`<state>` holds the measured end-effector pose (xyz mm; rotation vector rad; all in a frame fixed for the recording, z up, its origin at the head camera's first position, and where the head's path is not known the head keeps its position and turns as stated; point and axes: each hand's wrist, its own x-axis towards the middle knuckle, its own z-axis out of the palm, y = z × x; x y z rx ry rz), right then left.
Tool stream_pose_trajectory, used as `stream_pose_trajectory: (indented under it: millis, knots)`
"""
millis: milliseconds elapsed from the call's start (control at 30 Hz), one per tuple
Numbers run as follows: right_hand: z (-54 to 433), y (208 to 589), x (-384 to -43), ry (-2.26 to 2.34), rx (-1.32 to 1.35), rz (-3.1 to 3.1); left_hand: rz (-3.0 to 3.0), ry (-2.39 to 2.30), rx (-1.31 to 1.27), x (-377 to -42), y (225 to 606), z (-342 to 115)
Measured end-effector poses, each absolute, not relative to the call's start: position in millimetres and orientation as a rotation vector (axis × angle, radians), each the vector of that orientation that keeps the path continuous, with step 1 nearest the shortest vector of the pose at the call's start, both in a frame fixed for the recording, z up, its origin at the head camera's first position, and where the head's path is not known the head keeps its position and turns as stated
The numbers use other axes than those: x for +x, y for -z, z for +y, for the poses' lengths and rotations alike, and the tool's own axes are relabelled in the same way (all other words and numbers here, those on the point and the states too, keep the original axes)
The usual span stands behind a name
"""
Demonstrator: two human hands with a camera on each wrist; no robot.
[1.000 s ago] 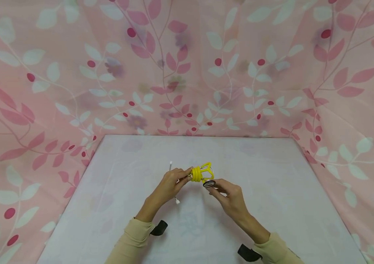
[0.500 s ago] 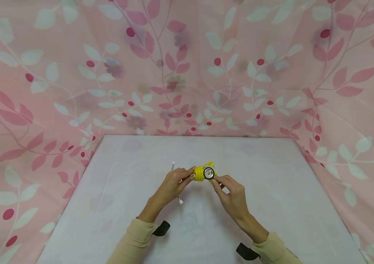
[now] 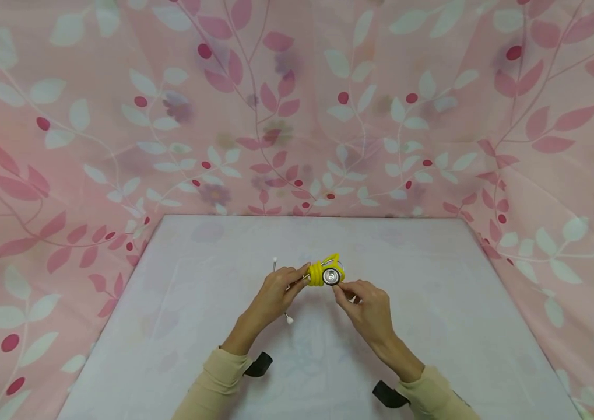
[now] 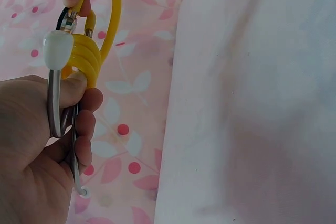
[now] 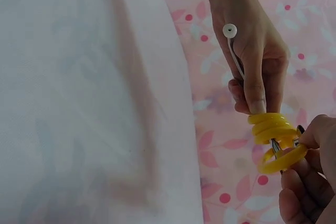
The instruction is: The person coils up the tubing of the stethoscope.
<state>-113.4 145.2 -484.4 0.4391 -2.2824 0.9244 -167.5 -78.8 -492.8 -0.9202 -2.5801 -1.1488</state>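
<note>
A stethoscope with yellow tubing [image 3: 316,274] is held up over the table between both hands. Its tubing is wound in several coils round the metal ear tubes. My left hand [image 3: 274,293] grips those ear tubes [image 4: 54,98] just below the coils, thumb against the lowest turn. White ear tips [image 3: 290,320] stick out on either side of that hand. The fingertips and thumb of my right hand [image 3: 367,308] pinch the edge of the round chest piece [image 3: 331,276], whose silver face with a black rim shows in the head view. A loop of tubing [image 4: 114,14] stands out beyond the coils.
Under the hands lies a table [image 3: 213,245] with a pale white cover. Pink leaf-patterned cloth [image 3: 297,116] hangs behind it and along both sides. Black wrist straps [image 3: 259,364] show at the sleeve ends.
The chest piece has turned from nearly edge-on to face the head camera, and has risen against the coils. Both hands have shifted slightly; the left one still grips the ear tubes.
</note>
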Motion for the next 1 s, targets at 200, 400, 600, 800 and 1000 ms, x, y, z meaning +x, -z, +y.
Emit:
stream_pose_trajectory:
  millis: [200,400,600,800,1000]
  knots:
    - [143,484,-116,-0.931,0.385,-2.332,-2.578,1.095,-0.893,-167,496,-78]
    - [142,483,-117,-0.982,0.311,-2.393,-2.539,1.03,-0.89,-166,499,-76]
    - [144,486,-123,-1.089,0.201,-2.417,-2.525,0.957,-0.94,-164,500,-72]
    - [145,488,-127,-1.114,0.179,-2.431,-2.524,0.949,-0.937,-164,502,-71]
    - [144,492,-131,-1.044,0.206,-2.43,-2.503,0.969,-0.975,-165,503,-70]
